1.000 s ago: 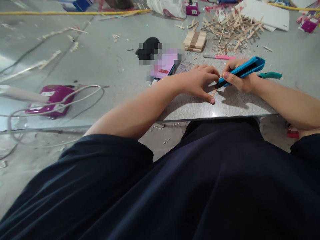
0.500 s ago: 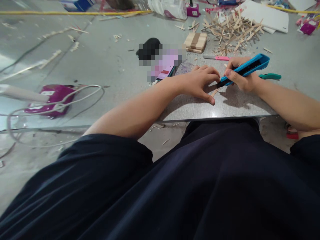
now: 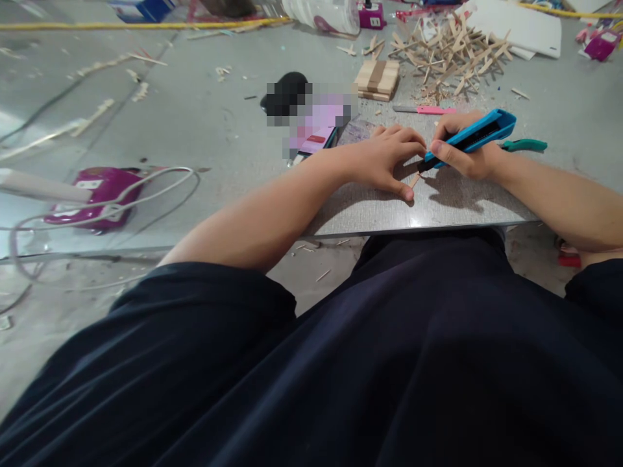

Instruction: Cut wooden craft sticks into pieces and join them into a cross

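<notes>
My right hand [image 3: 464, 150] is closed around a blue utility knife [image 3: 479, 133], its back end pointing up and to the right. The knife's dark front end is at a thin wooden stick [image 3: 415, 179] on the table, in the gap between my hands. My left hand [image 3: 389, 159] holds the stick against the tabletop, thumb by its near end and fingers towards the far side. The fingers partly hide the stick. A pair of green-handled pliers or cutters [image 3: 525, 145] lies beyond my right wrist, and a pink-handled knife [image 3: 433, 110] behind my right hand.
A banded stack of wooden sticks [image 3: 377, 81] and a loose pile of sticks [image 3: 457, 55] lie further back. A phone [image 3: 321, 130] and a black mouse [image 3: 287, 91] are beyond my left forearm. A purple power strip [image 3: 104, 198] with a white cable sits left. The table edge [image 3: 389, 232] is near my body.
The knife's back end has moved slightly left and down in my right hand. My left hand keeps its place on the stick. The whole view has shifted a little.
</notes>
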Motion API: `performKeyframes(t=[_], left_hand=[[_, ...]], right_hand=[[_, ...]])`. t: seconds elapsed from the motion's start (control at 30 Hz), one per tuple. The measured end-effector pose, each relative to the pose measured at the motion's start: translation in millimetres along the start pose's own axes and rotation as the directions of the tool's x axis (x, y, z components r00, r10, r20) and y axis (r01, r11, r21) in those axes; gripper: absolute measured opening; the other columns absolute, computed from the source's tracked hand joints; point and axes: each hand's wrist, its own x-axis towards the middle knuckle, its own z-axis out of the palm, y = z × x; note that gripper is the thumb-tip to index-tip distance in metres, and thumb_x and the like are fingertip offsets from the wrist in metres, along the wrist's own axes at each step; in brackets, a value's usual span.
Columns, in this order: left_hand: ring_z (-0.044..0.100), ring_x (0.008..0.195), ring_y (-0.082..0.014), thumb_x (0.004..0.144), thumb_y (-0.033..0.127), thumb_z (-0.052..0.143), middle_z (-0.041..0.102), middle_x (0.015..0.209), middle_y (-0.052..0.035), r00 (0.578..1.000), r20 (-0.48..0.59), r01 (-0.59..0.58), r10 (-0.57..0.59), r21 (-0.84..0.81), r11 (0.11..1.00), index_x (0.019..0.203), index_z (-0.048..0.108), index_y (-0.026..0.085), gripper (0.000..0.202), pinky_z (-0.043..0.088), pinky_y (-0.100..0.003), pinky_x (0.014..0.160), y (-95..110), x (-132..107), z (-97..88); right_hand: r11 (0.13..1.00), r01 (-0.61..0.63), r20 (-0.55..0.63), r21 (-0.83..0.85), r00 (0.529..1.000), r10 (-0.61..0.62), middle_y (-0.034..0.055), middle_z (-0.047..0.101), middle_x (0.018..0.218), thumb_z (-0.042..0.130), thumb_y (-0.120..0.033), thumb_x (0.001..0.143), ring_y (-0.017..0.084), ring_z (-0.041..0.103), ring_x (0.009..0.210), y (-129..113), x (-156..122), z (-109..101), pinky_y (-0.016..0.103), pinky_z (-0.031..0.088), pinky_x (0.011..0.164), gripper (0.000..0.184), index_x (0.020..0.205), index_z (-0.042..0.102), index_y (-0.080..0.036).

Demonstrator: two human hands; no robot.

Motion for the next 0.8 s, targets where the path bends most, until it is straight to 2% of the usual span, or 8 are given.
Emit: performKeyframes(t=[0.13, 0.33, 0.53, 0.8], left_hand=[[0.055, 0.174, -0.0577, 0.085, 0.097, 0.098, 0.064, 0.188, -0.0216, 0.999, 0.038, -0.007, 0.006, 0.023, 1.0, 0.179, 0.073, 0.028, 0.119, 0.035, -0.07, 0.151, 1.2, -0.8, -2.7], [0.053, 0.177, -0.0595, 0.09, 0.104, 0.088, 0.061, 0.19, -0.0228, 0.999, 0.052, 0.004, -0.005, 0.032, 0.999, 0.182, 0.07, 0.024, 0.123, 0.034, -0.071, 0.153, 5.4, -0.6, -4.2], [0.051, 0.18, -0.0611, 0.091, 0.106, 0.087, 0.06, 0.191, -0.0234, 0.998, 0.061, 0.002, -0.005, 0.045, 0.999, 0.183, 0.067, 0.024, 0.125, 0.033, -0.072, 0.152, 4.1, -0.3, -3.2], [0.049, 0.179, -0.0555, 0.091, 0.116, 0.075, 0.06, 0.192, -0.0192, 0.997, 0.064, 0.035, -0.037, 0.027, 0.999, 0.183, 0.066, 0.024, 0.131, 0.032, -0.074, 0.154, 6.1, 1.7, -2.5]], right_hand=[[1.0, 0.016, 0.002, -0.016, 1.0, -0.015, 0.0027, 0.074, 0.084, 0.069, -0.107, 0.11, 0.026, 0.066, 0.077, 4.5, -1.0, 0.9, 0.046, 0.06, 0.077, 0.077, 0.096, 0.071, -0.032], [1.0, -0.024, 0.019, -0.017, 1.0, 0.024, 0.0039, 0.077, 0.085, 0.076, -0.111, 0.102, 0.028, 0.068, 0.079, 7.2, -0.2, -0.7, 0.05, 0.064, 0.079, 0.077, 0.093, 0.072, -0.034], [0.996, -0.079, 0.038, -0.03, 0.996, 0.08, 0.0066, 0.08, 0.09, 0.083, -0.098, 0.105, 0.036, 0.08, 0.093, -0.9, -1.3, -4.3, 0.055, 0.071, 0.087, 0.064, 0.096, 0.077, -0.035], [0.997, -0.069, 0.042, -0.039, 0.997, 0.07, 0.0044, 0.078, 0.083, 0.087, -0.1, 0.1, 0.032, 0.075, 0.086, -4.3, 0.8, -3.4, 0.051, 0.069, 0.082, 0.067, 0.093, 0.074, -0.035]])
